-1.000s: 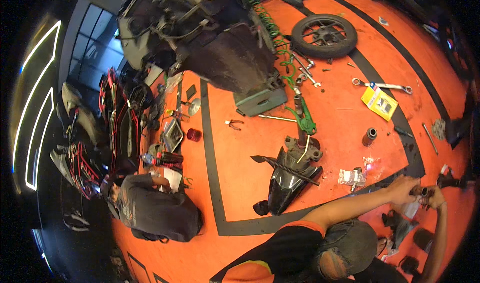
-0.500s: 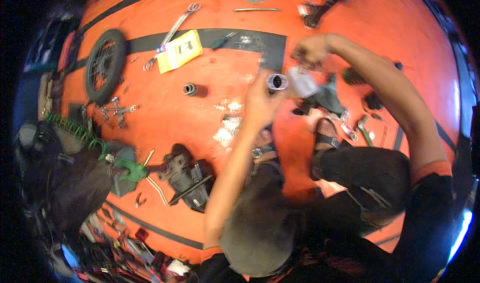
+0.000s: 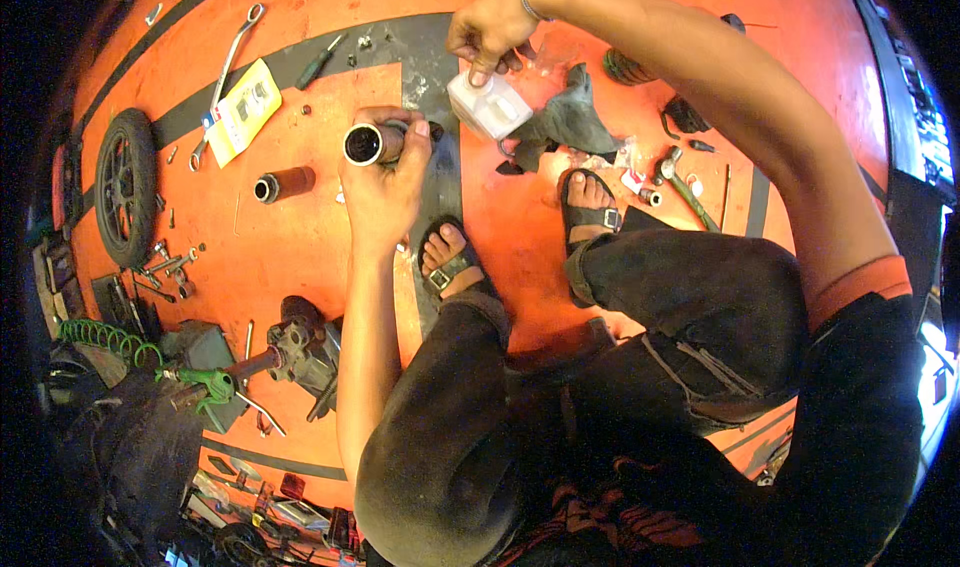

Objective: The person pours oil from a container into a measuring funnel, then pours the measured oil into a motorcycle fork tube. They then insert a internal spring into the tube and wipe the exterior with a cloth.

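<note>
My left hand [image 3: 385, 182] is wrapped round an upright metal tube [image 3: 372, 146], whose round open mouth faces up and looks dark inside. To its right, my right hand [image 3: 495, 32] grips the upper edge of a translucent white plastic container [image 3: 490, 107] between thumb and fingers. The container is tilted, a short gap away from the tube. Behind and below it on the floor lies a dark grey cloth [image 3: 565, 122]. A short dark cylinder [image 3: 266, 189] with a ringed end rests left of my left hand.
A yellow packet [image 3: 245, 112], a long wrench [image 3: 235, 57] and a screwdriver [image 3: 322, 62] lie at the far left. Beyond them is a spoked wheel [image 3: 127, 187]. A hammer [image 3: 685, 187] lies right of my feet. Motorcycle parts with a green spring [image 3: 110, 337] stand at the near left.
The whole view has shifted, moving the floor things leftward. The white container has moved away from the tube's mouth, to the right. Both hands keep their hold.
</note>
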Demonstrator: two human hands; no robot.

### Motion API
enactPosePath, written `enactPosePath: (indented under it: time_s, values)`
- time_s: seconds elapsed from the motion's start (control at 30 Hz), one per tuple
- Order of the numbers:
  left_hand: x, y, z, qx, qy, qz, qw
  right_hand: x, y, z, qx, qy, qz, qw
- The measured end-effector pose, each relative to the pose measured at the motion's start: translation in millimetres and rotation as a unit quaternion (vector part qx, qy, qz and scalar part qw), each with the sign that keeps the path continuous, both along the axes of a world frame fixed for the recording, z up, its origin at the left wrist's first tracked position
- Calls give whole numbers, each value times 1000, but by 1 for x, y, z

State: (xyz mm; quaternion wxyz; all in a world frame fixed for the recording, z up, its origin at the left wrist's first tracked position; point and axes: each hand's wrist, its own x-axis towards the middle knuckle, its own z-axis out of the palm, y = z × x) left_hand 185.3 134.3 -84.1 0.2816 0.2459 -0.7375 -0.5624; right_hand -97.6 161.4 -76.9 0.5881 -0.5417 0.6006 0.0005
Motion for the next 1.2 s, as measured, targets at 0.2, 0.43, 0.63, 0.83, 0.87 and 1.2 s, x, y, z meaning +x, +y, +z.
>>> enactPosePath:
  time_s: [0.2,0.43,0.63,0.83,0.87,1.2]
  values:
    - [-4,-5,2,-43,-4,-19,999,9,14,20,-189,215,94,954]
    - [-3,-5,-9,23,-18,-10,1000,32,128,34,-352,201,-149,902]
    - [-6,-12,-17,4,-20,-34,999,97,290,-54,-275,204,-390,855]
    - [-2,-12,-6,-7,-38,-32,999,108,418,-134,-192,307,-633,684]
    - [-1,-12,-5,-13,-44,-34,998,99,430,-135,-144,330,-677,642]
    - [-4,-14,-9,7,-79,-20,997,20,485,-167,147,379,-632,659]
